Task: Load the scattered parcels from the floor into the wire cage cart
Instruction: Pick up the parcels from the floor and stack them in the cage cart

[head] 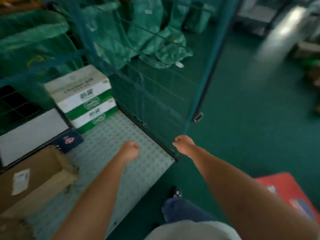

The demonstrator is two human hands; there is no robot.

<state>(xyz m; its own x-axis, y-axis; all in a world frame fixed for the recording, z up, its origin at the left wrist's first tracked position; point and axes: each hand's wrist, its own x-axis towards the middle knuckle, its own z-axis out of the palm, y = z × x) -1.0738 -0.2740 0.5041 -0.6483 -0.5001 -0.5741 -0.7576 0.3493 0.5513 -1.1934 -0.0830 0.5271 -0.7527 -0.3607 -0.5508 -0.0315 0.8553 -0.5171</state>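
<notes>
Reaching toward the wire cage cart [195,94], we see both hands curled shut and holding nothing.

Our left hand [130,150] hangs fisted over the cart's perforated grey deck [131,170]; our right hand [183,144] is fisted at the deck's dark front corner, just beside the teal corner post. Already on the deck: two stacked green-and-white cartons [86,99] at the back, a grey box [32,134], a small dark box [69,141] and a brown carton [34,177] with a white label. On the green floor [251,127] a red parcel [287,193] lies by our right forearm. Green sacks [155,40] crowd behind the mesh; everything farther right is blurred.
</notes>
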